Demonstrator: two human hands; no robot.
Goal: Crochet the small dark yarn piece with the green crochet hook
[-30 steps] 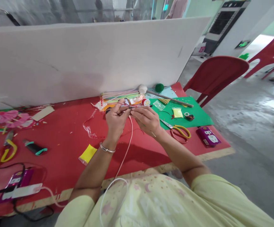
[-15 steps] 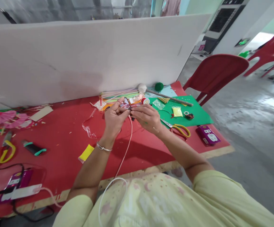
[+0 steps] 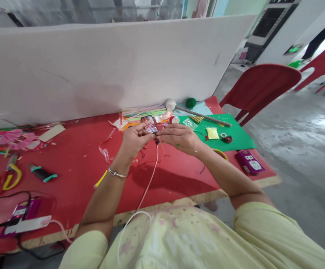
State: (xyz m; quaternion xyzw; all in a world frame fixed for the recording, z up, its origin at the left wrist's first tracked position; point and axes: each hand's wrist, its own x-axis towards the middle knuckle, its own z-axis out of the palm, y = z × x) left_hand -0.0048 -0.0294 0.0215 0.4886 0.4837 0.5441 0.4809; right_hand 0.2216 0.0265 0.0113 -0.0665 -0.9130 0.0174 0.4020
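Above the red table, my left hand is closed, thumb and fingers pinched at a small dark item. From the other side my right hand meets it, its fingers also pinched together. What the fingertips hold is too small and too covered to name; thin dark strands hang near it. Just behind the fingertips lies a phone with its screen lit, its lower part partly covered by the hands. A pink cable runs from there towards my body.
Yellow-handled scissors lie partly under my right forearm, near a green sheet with a yellow packet. A purple box stands at right. More scissors, a black cutter and a power unit with cords lie left.
My hands have spread a little, and more of the phone screen shows. My right forearm now covers most of the scissors. The view has shifted slightly.
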